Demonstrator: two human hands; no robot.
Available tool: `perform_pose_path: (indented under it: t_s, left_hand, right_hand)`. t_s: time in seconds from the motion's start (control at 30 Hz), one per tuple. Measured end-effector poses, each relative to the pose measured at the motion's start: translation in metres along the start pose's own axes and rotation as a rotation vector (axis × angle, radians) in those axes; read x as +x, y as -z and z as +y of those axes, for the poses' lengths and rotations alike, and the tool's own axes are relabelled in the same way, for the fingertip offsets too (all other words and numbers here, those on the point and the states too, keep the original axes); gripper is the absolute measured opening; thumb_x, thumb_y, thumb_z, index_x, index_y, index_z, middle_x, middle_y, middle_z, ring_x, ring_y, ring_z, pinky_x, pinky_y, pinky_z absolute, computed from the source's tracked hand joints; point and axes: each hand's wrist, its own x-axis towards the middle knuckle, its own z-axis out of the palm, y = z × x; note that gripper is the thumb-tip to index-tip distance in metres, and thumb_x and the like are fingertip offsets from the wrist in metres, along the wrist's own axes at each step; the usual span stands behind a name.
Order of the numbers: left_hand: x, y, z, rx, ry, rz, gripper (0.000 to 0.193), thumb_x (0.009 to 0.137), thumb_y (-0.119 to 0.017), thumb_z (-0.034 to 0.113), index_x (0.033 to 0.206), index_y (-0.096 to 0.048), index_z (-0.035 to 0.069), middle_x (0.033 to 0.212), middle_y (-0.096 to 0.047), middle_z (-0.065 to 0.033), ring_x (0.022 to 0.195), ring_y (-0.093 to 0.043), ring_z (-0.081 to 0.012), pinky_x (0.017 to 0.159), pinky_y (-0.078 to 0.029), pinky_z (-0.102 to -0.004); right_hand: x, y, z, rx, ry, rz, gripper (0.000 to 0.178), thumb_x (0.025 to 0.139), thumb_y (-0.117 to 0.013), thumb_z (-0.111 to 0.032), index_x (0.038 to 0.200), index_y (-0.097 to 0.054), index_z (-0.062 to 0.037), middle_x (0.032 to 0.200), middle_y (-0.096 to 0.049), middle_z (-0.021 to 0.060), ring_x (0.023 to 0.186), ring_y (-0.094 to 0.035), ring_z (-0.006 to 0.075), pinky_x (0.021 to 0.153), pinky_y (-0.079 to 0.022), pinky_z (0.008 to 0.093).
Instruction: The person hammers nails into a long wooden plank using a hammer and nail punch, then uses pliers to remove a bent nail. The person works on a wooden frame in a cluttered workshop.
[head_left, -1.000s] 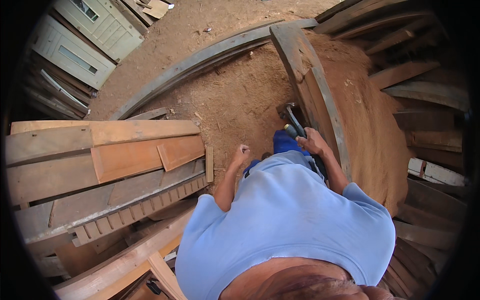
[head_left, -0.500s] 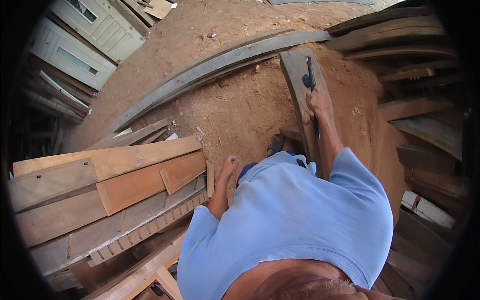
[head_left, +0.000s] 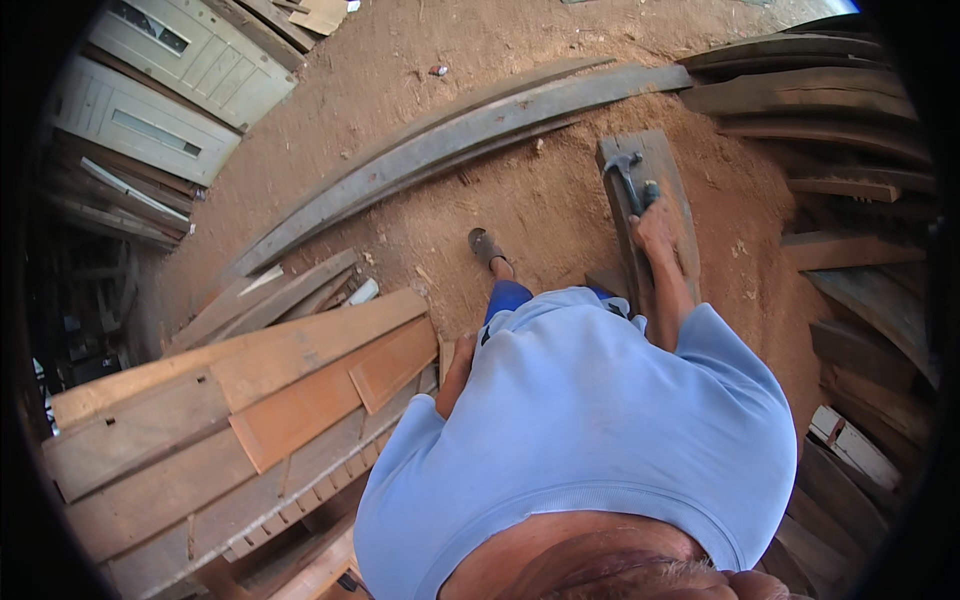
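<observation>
My right hand [head_left: 655, 228] is closed around a claw hammer [head_left: 622, 172] with a dark shaft, over the far part of a thick, weathered wooden beam [head_left: 683, 222]. The hammer's head points away from me, near the beam's far end. A second dark, rounded piece [head_left: 651, 190] sticks out at the same hand; I cannot make out its kind. My left hand [head_left: 464, 352] hangs low by my left side, next to the stacked boards. Its fingers are hidden by my light blue shirt [head_left: 590, 420].
Flat boards [head_left: 130, 410] are stacked at the left. Long grey planks [head_left: 400, 160] lie across the dirt floor ahead. Piled timber [head_left: 800, 95] lines the right side. White panelled doors [head_left: 150, 120] lie at the far left. My left foot [head_left: 486, 248] is on the dirt, left of the beam.
My left hand has drawn back against my side. A foot has come forward on the left. The hammer in my right hand has turned, so its head shows more plainly. The view has shifted slightly.
</observation>
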Motion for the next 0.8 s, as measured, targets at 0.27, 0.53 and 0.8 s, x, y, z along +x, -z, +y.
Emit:
perform_pose_path:
  t_s: [0.27,0.53,0.8]
  left_hand:
    - [0.141,0.136,0.093,0.143,-0.032,-0.097,0.024,0.092,-0.063,0.028,0.103,-0.07,0.007,0.095,-0.075,-0.0115,0.078,-0.07,-0.0163,0.063,-0.054,-0.0326]
    - [0.288,0.306,0.289,0.087,-0.12,0.096,0.021,0.096,-0.062,0.025,0.107,-0.065,0.008,0.085,-0.069,-0.0076,0.065,-0.063,-0.0145,0.053,-0.048,-0.0288]
    - [0.348,0.311,0.375,-0.234,-0.189,0.007,0.02,0.099,-0.058,0.022,0.11,-0.064,0.006,0.091,-0.07,-0.0082,0.065,-0.066,-0.0185,0.053,-0.051,-0.0315]
  right_hand:
    - [0.004,0.049,-0.076,-0.117,-0.179,0.067,0.054,0.086,-0.073,-0.044,0.122,-0.067,-0.0043,0.125,-0.067,0.0234,0.119,-0.064,0.0402,0.096,-0.051,0.0492]
    - [0.068,0.047,-0.247,0.306,0.223,0.032,0.039,0.086,-0.069,-0.039,0.099,-0.071,-0.0014,0.098,-0.071,0.0269,0.097,-0.068,0.0439,0.083,-0.052,0.0495]
    - [0.179,0.056,-0.312,0.225,0.267,-0.14,0.04,0.084,-0.07,-0.037,0.096,-0.07,0.0008,0.095,-0.071,0.0257,0.095,-0.068,0.0414,0.083,-0.052,0.0487]
